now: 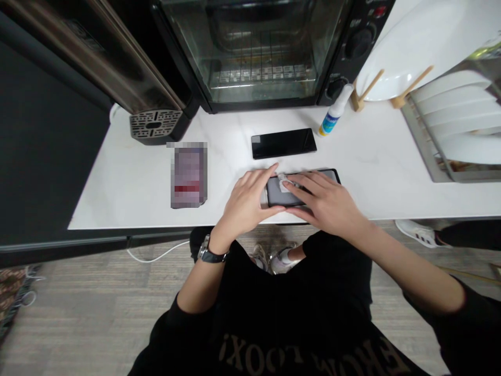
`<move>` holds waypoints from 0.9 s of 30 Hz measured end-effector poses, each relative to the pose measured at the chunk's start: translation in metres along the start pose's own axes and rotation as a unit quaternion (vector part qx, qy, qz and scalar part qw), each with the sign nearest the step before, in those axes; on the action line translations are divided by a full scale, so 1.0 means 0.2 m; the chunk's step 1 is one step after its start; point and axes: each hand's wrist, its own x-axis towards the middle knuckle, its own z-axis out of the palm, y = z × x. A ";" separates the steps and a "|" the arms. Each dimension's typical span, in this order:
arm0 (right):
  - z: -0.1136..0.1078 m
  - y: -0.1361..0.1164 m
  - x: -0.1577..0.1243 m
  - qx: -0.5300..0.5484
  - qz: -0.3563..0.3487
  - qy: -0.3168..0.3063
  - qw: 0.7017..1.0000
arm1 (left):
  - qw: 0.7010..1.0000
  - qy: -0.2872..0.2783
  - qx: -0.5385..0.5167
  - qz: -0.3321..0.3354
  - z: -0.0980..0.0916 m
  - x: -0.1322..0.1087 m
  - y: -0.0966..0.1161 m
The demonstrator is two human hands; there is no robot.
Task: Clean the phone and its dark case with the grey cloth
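Head view: both my hands meet over a case (287, 199), black at the rim and grey across its face, lying flat near the front edge of the counter (227, 133). My left hand (247, 202) makes a wide C around the case's left end, thumb along the near side and index finger by the far corner; I cannot tell whether it clamps or only steadies. My right hand (331, 201) reaches over from the right, fingers laid across the grey face and thumb at the near side, its tip close to my left thumb. Under these fingertips sits a small crumpled white wipe (282, 184); whether I pinch it or just press it down, I cannot tell.

Just beyond the case lies a phone (284, 144), dark glass up, roughly parallel to it. Past the phone's right end a spray bottle (332, 116) stands near the oven (262, 57). To my left, well apart from the case, is a pinkish thing (189, 177), too blurred to make out, and behind it a machine with a slotted drip tray (155, 124). On the far right, white plates (456, 117) stand in a rack (422, 141). I wear a watch (209, 251) on my left wrist. Below, to the right, another person's shoe (415, 233) shows on the floor (129, 313).
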 end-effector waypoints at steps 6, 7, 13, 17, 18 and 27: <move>-0.15 0.11 -0.24 -0.077 0.091 0.016 0.993 | 1.000 -0.007 0.021 -0.015 0.00 0.00 0.02; -0.16 0.10 -0.26 -0.071 0.089 0.016 0.993 | 1.000 -0.009 0.019 -0.014 0.01 0.00 0.02; -0.08 -0.04 -0.18 0.049 -0.002 -0.008 0.999 | 1.000 -0.005 0.008 -0.012 0.01 0.00 0.02; 0.03 -0.11 -0.02 0.061 -0.041 -0.015 0.997 | 1.000 -0.009 0.008 -0.003 0.01 0.00 0.01; 0.05 -0.11 0.01 0.047 -0.037 -0.012 0.998 | 1.000 -0.009 0.010 -0.004 0.01 0.00 0.01; -0.12 0.12 -0.20 -0.066 0.068 0.014 0.995 | 0.999 -0.014 0.019 -0.022 0.00 0.00 0.03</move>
